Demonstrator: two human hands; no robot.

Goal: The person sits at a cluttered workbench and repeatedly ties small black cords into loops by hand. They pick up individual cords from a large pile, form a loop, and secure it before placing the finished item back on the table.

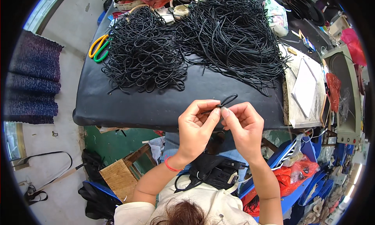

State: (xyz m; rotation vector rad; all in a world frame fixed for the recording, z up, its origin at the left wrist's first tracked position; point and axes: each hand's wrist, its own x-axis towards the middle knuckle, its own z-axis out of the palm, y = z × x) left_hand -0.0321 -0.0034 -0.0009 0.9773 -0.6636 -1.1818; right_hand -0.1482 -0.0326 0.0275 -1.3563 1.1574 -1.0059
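Both hands meet over the near edge of the black-covered table (129,108). Between thumb and fingers, my left hand (197,125) pinches a thin black cord (230,99). My right hand (245,127) grips the same cord from the other side, fingertips nearly touching the left ones. A small loop of the cord sticks up above the fingertips; the part inside the grip is hidden. Beyond my hands lie two heaps of black cord: a pile of looped pieces (146,53) on the left and a larger pile of long strands (238,37) on the right.
Scissors with yellow and green handles (100,48) lie beside the left pile. A worn board (289,84) with white paper (306,88) sits at the table's right. Red plastic bags (289,178) fill a blue container by my right arm. A wooden stool (119,178) stands at lower left.
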